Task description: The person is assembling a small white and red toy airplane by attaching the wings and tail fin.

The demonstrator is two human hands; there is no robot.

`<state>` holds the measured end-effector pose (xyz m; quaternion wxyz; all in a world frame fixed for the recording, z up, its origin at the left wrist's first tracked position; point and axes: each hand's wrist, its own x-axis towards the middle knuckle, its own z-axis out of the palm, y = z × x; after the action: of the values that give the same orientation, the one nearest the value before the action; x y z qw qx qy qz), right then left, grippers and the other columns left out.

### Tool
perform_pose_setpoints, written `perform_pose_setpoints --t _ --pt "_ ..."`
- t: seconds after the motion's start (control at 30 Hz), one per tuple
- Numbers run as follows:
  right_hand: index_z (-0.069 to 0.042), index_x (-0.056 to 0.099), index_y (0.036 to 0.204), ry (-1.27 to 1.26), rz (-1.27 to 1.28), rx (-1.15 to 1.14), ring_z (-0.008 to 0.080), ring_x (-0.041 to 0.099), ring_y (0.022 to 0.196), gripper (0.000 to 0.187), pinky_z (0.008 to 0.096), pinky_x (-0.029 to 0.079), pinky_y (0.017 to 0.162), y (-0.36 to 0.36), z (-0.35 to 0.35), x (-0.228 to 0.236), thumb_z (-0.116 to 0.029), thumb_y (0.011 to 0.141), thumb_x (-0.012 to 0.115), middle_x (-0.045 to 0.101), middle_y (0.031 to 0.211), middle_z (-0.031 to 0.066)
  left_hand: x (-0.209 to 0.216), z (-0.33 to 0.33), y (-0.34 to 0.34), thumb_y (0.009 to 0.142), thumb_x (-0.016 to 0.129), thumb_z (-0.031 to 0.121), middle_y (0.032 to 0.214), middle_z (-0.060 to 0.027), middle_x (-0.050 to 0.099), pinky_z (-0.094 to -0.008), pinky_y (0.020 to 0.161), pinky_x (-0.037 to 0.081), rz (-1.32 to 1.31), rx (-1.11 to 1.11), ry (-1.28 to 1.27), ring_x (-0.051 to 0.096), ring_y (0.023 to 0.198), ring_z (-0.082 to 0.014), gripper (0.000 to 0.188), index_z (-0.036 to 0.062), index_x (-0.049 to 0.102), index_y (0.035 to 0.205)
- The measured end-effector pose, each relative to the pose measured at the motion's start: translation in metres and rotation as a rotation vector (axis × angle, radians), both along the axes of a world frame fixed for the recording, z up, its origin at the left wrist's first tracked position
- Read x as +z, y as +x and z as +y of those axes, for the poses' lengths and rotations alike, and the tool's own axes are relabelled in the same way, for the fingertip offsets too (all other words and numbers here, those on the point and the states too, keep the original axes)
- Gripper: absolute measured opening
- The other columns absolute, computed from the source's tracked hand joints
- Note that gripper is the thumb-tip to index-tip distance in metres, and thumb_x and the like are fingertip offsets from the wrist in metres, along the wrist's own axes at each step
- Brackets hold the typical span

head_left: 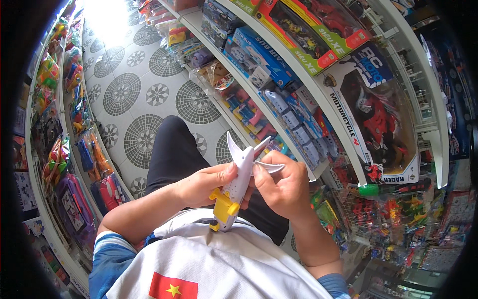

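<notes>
A pale white toy (241,172) with pointed, fin-like ends stands upright against my white shirt front, its fins pointing away from me. Its lower part carries a yellow piece (225,205) with knobs, and small dark specks dot the body. My left hand (209,183) is closed round the toy's left side, thumb pressed along it. On the other side, my right hand (285,187) pinches near the base of a curved white fin (271,167). Fingers of both hands behind the toy are partly hidden.
On the right, shelves hold a boxed toy motorcycle (376,117), a blue toy box (264,55) and packaged trains (294,124). More bagged toys (102,154) fill the left shelf. My bent knee (174,144) rises above the patterned tile floor (122,94).
</notes>
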<state>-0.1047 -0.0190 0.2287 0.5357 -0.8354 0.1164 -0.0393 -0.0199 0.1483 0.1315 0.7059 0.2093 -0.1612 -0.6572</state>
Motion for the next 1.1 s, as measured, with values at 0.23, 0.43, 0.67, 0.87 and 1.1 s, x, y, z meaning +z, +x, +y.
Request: perform_pose_setpoints --t 0.23,0.43,0.67,0.87,1.1 --pt "0.001 0.06 0.08 0.124 -0.13 -0.013 0.0127 0.069 0.056 0.012 0.026 0.054 0.052 0.0 -0.004 -0.024 -0.007 0.089 0.061 0.068 0.061 0.0074 -0.011 -0.006 0.002 0.099 0.044 0.052 0.113 -0.0135 0.06 -0.0413 0.091 0.051 0.095 -0.017 -0.06 0.063 0.102 -0.0261 0.055 0.0042 0.052 0.126" --pt "0.001 0.06 0.081 0.136 -0.086 0.011 0.0094 0.066 0.06 0.012 0.0255 0.053 0.055 -0.001 -0.005 -0.024 -0.006 0.089 0.06 0.068 0.065 0.0063 -0.014 -0.006 0.004 0.099 0.041 0.053 0.113 -0.0156 0.061 -0.0439 0.094 0.05 0.152 -0.008 -0.097 0.063 0.103 -0.0288 0.06 0.0002 0.052 0.127" --pt "0.001 0.059 0.081 0.206 -0.072 -0.016 0.0083 0.064 0.061 0.013 0.0258 0.052 0.056 -0.001 -0.003 -0.025 -0.006 0.091 0.059 0.069 0.067 0.0061 -0.014 -0.007 0.006 0.099 0.041 0.055 0.113 -0.0166 0.061 -0.0449 0.094 0.049 0.158 -0.03 -0.083 0.063 0.104 -0.0297 0.063 -0.0005 0.052 0.127" --pt "0.001 0.059 0.079 0.19 -0.047 0.0 0.0088 0.065 0.061 0.014 0.0256 0.052 0.056 0.001 -0.004 -0.018 -0.006 0.091 0.059 0.069 0.067 0.0071 -0.014 -0.007 0.007 0.097 0.043 0.056 0.109 -0.0169 0.062 -0.0467 0.094 0.049 0.16 -0.033 -0.083 0.063 0.103 -0.0303 0.063 -0.0002 0.053 0.125" --pt "0.001 0.059 0.078 0.237 -0.011 -0.025 0.0079 0.065 0.061 0.015 0.0242 0.052 0.055 0.002 -0.002 -0.02 -0.007 0.091 0.06 0.068 0.066 0.0068 -0.021 -0.015 0.008 0.095 0.044 0.06 0.103 -0.0176 0.061 -0.0476 0.093 0.047 0.19 -0.053 -0.187 0.062 0.097 -0.0288 0.068 -0.0015 0.055 0.12"
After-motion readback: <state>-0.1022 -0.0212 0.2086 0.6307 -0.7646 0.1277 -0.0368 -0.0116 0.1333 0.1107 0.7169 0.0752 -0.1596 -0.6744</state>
